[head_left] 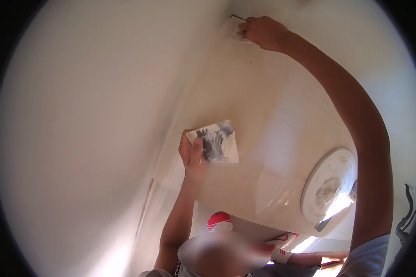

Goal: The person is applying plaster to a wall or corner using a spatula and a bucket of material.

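My left hand [192, 152] grips a squarish board or spreader [219, 141] smeared with dark grey and white paste, held over a beige surface [259, 92]. Farther up, my right hand [266, 33] is closed on a small flat scraper [235, 28] with a thin dark edge, at the upper part of that surface near the corner with the white wall [78, 115]. Its exact contact with the surface is unclear. A round white disc [316, 187] with dried-looking paste lies to the right, beside my right forearm, with a tool partly showing beneath it.
Along the lower edge are feet in red-and-white socks [219, 224], bare skin of a limb and a blurred area. A dark cable [407, 212] runs down the far right, below a dark object at the rim. Bright sunlight falls in patches low down.
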{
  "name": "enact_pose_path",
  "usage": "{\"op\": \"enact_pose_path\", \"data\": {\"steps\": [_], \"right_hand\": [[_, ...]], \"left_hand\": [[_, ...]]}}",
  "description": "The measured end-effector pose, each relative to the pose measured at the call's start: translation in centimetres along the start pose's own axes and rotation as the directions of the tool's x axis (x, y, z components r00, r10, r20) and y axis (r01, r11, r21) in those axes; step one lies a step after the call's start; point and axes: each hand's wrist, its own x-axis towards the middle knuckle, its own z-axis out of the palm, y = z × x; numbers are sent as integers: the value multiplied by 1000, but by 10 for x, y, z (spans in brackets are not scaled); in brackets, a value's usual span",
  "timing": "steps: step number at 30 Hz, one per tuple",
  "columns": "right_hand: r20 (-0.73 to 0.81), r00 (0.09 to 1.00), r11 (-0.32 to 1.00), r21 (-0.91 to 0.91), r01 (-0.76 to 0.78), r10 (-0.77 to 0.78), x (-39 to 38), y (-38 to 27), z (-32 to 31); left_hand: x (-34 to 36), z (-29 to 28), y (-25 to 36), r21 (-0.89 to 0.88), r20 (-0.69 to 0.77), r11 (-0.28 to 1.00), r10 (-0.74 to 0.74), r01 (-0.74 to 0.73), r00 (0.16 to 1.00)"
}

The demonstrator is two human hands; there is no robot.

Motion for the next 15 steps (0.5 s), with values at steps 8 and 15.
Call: {"op": "enact_pose_path", "data": {"steps": [8, 15], "right_hand": [[-381, 916, 885, 460, 70, 125, -163, -225, -62], [-509, 859, 781, 555, 284, 49, -160, -299, -81]], "left_hand": [[-95, -65, 9, -129, 25, 944, -302, 303, 953], [-97, -82, 12, 34, 106, 944, -330, 328, 938]]}}
